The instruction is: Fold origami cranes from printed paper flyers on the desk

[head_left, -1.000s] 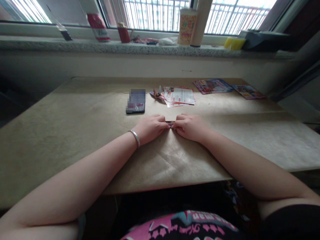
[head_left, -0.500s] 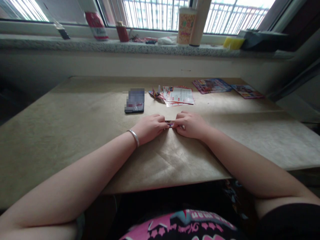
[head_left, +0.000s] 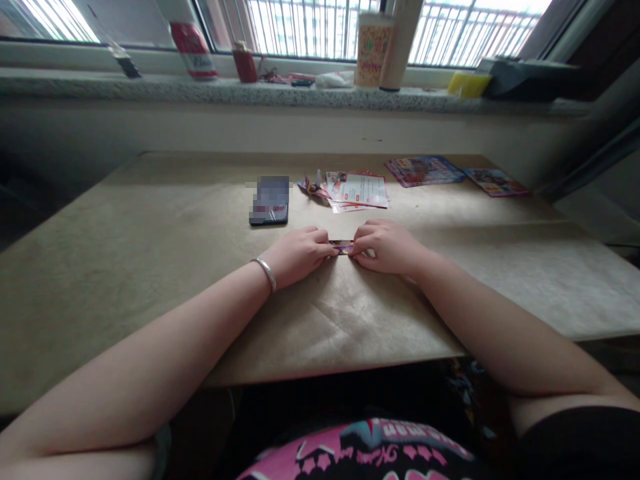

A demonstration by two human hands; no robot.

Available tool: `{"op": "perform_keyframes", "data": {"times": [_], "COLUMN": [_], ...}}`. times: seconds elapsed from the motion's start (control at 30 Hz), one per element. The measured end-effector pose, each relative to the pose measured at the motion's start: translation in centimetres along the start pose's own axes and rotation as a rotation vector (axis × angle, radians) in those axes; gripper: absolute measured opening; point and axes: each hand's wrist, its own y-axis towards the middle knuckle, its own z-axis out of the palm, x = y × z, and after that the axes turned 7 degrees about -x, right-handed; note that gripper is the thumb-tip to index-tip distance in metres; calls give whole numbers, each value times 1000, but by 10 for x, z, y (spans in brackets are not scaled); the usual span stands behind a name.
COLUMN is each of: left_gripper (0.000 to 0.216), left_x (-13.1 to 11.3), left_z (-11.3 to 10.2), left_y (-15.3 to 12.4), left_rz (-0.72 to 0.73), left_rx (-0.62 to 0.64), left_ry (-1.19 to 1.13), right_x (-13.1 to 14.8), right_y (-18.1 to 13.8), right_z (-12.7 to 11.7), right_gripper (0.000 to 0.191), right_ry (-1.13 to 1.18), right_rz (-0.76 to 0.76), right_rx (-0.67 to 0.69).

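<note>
A narrow strip of printed paper, dark and purple in colour and apparently folded, lies on the table between my hands. My left hand, with a silver bangle at the wrist, pinches its left end against the tabletop. At the right end, the closed fingers of my right hand grip the same strip. Most of the paper's ends are hidden under the fingers. Just beyond my left hand lies a dark phone with a blurred screen.
Past my hands are a crumpled or folded colourful paper piece and white-and-red printed sheets. Colourful cards and another one lie at the back right. A can and a patterned cup stand on the windowsill.
My right hand has shifted slightly to the right and away from me, so a little more of the strip shows between the fingers. My left hand has barely moved.
</note>
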Motion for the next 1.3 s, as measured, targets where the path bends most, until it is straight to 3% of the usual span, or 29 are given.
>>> {"op": "perform_keyframes", "data": {"times": [0.4,0.77,1.3], "left_gripper": [28,25,23], "left_x": [11,2,4], "left_z": [15,9,-3], "left_y": [-2,3,2], "left_rz": [21,21,-18], "left_rx": [-140,-98,-17], "left_ry": [-164,-41,-28], "right_x": [6,15,12], "right_y": [2,7,6], "right_z": [6,7,10], "right_gripper": [22,21,20], "right_ry": [-58,1,21], "right_rz": [-55,74,84], "right_rx": [-84,-45,-56]}}
